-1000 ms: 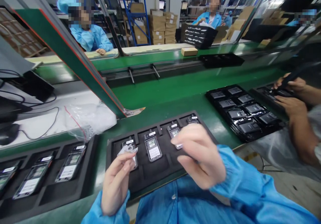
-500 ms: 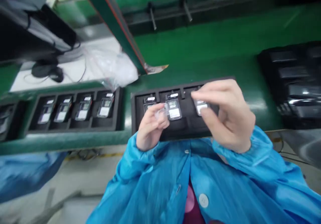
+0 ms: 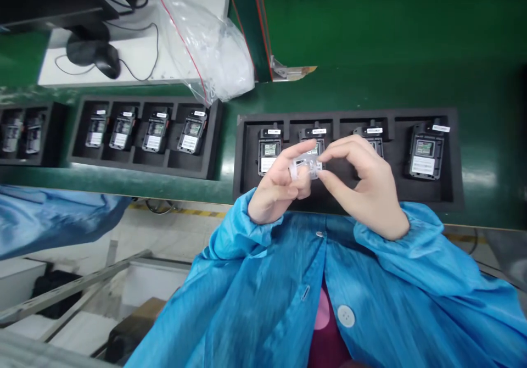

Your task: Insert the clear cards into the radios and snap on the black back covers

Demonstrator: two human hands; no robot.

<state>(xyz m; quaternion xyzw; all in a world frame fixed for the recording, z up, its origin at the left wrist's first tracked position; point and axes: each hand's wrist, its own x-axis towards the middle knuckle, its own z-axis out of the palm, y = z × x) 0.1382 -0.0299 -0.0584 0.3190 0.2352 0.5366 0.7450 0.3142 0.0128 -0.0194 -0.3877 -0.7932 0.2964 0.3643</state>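
Observation:
My left hand is closed around a small clear plastic piece, its exact kind hard to make out. At the right end of that piece, the thumb and forefinger of my right hand pinch its edge. Both hands are above a black foam tray with black handheld devices in its compartments. The leftmost device and the rightmost device show white labels and a small green board. My hands partly cover the two middle devices, including one just behind the plastic.
To the left, a second foam tray holds more devices, with part of another tray beyond. A clear plastic bag lies by a green post. A computer mouse rests behind. Someone's blue sleeve shows at the left.
My right hand has moved left from over the tray's right part to the clear plastic in my left hand. The view has shifted, and the rightmost device is now uncovered.

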